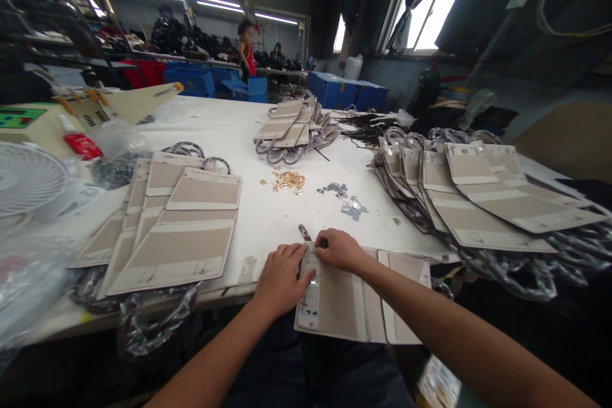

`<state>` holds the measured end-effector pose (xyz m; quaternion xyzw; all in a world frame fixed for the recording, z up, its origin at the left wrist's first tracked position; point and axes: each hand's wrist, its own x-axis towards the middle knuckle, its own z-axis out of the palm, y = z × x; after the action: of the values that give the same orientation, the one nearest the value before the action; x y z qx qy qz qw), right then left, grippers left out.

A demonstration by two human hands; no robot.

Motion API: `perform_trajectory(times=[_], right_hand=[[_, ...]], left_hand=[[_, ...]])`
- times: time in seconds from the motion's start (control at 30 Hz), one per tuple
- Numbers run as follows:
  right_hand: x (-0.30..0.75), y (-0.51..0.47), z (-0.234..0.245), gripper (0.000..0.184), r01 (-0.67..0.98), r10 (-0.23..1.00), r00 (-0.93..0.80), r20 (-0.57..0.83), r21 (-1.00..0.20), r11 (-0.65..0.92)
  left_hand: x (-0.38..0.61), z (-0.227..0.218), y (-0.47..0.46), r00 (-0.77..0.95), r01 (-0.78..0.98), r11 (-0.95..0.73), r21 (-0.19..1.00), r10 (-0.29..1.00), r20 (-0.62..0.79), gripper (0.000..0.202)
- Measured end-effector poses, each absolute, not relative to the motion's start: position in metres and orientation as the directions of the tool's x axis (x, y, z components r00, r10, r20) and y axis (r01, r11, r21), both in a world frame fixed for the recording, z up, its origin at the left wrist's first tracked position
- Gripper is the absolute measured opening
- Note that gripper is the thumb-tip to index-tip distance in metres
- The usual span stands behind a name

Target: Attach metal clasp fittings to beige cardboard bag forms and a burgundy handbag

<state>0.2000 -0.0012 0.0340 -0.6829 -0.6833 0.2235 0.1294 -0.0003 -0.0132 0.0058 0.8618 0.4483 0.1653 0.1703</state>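
Observation:
A beige bag panel point(342, 309) with cream strips lies at the table's near edge, partly overhanging it. My left hand point(281, 280) rests flat on the panel's left edge, fingers stretched forward and thumb over a pale strip. Small shiny metal pieces point(312, 312) show along that strip. My right hand point(338, 248) is closed in a pinch at the strip's far end; whatever sits between its fingertips is hidden. Just past the panel's far corner, a narrow dark and shiny piece point(304, 233) sticks out. Gold-coloured fittings point(288, 180) and silver metal bits point(354, 208) lie beyond my hands.
Stacked beige panels with plastic-wrapped handles stand left point(191, 236), right point(488, 204) and at the back point(291, 127). Dark straps point(366, 127) lie behind. A white fan point(31, 178) and a red-labelled bottle point(81, 143) are at left. A person point(248, 54) stands far off.

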Motion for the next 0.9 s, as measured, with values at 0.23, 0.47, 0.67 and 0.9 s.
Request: perform_trajectory(times=[0.23,0.47,0.67,0.9], right_hand=[[0.207,0.004,0.028,0.017,0.814,0.988,-0.052,-0.147,-0.58,-0.043],[0.216,0.004,0.025,0.017,0.758,0.986,-0.067,-0.154,-0.651,-0.051],[0.221,0.009,0.022,0.015,0.72,0.983,-0.087,-0.16,-0.692,-0.049],[0.234,0.007,0.062,0.017,0.331,0.999,0.038,-0.02,-0.943,-0.031]], left_hand=[[0.017,0.023,0.025,0.417,0.765,-0.295,0.572,0.905,-0.091,0.04],[0.036,0.034,0.06,0.415,0.807,-0.207,0.553,0.865,-0.282,0.026],[0.046,0.037,0.057,0.344,0.783,0.008,0.622,0.828,-0.443,0.016],[0.045,0.033,0.067,0.326,0.688,0.201,0.697,0.772,-0.545,0.014]])
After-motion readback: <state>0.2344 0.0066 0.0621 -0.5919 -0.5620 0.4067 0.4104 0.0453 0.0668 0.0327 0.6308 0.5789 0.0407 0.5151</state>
